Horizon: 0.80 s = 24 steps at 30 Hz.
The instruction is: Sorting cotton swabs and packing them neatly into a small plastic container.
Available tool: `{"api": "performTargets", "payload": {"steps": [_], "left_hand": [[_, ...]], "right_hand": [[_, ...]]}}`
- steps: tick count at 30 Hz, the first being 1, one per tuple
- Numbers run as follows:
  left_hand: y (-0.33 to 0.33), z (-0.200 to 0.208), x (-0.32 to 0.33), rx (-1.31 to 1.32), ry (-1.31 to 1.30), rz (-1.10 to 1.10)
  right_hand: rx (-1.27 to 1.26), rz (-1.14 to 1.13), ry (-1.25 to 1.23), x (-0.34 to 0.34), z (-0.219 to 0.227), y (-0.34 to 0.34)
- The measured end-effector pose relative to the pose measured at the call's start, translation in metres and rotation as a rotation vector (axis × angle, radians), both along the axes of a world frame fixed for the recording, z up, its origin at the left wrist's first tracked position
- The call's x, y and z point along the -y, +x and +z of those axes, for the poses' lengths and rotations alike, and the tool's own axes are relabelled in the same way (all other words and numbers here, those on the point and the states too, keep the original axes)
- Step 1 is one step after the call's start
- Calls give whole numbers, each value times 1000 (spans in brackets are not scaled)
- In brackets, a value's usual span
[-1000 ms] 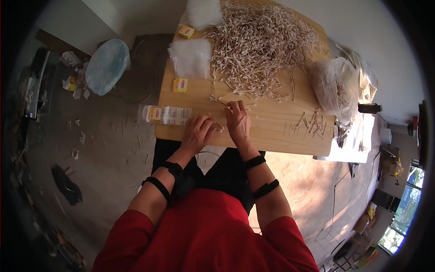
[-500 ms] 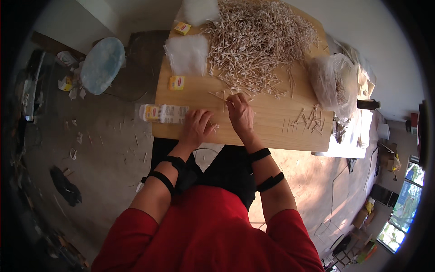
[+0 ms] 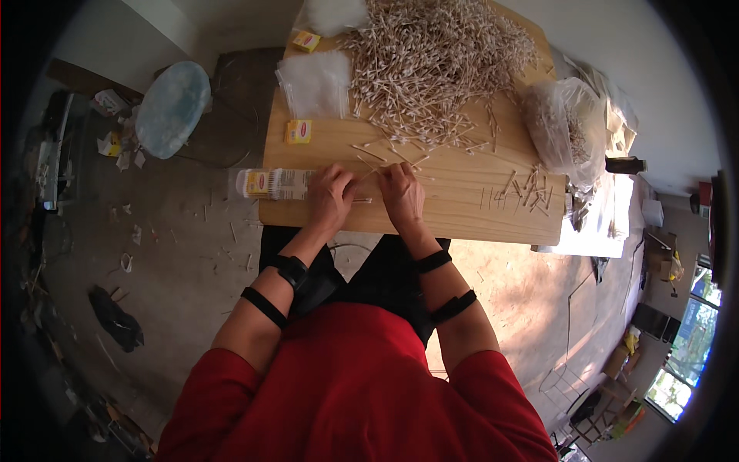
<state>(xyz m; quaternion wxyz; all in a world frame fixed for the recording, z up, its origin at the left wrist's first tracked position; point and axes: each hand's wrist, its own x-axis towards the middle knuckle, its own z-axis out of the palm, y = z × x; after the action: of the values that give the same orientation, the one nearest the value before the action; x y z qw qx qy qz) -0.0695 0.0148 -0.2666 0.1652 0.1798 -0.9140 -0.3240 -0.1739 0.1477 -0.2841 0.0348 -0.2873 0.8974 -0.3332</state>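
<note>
My left hand [image 3: 331, 194] is closed beside the right end of a clear packet of cotton swabs [image 3: 262, 184] with a yellow label. Swab ends [image 3: 363, 201] stick out from under its fingers toward the right. My right hand [image 3: 401, 194] pinches a thin cotton swab [image 3: 369, 166], whose shaft slants in the narrow gap between the two hands. How many swabs each hand holds is hidden by the fingers. Just beyond the hands a few loose swabs [image 3: 416, 162] lie at the near edge of a large heap of cotton swabs [image 3: 439, 65].
On the wooden table [image 3: 462, 215] are a stack of clear plastic bags [image 3: 315, 86] and yellow cards [image 3: 299, 132]. Scattered swabs [image 3: 531, 191] lie at right, near a bulging plastic bag [image 3: 566, 127]. A pale blue round stool [image 3: 173, 109] stands left of the table.
My hands have come closer together. The right hand has shifted slightly left, and the left hand's fingers have moved up toward it. The swab packet stays by my left hand.
</note>
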Motion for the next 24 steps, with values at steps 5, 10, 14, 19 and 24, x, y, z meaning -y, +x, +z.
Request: {"api": "performTargets", "payload": {"steps": [5, 10, 14, 19, 24], "left_hand": [[21, -9, 14, -85, -56, -77], [24, 0, 1, -101, -114, -39], [26, -12, -3, -37, -227, -186], [22, -7, -4, 74, -295, -243], [-12, 2, 23, -18, -337, -362]], "right_hand": [[63, 116, -90, -7, 7, 0], [32, 212, -26, 2, 7, -5], [55, 312, 3, 0, 5, 8], [-133, -131, -65, -34, 17, -12], [-162, 9, -39, -65, 20, -52]]}}
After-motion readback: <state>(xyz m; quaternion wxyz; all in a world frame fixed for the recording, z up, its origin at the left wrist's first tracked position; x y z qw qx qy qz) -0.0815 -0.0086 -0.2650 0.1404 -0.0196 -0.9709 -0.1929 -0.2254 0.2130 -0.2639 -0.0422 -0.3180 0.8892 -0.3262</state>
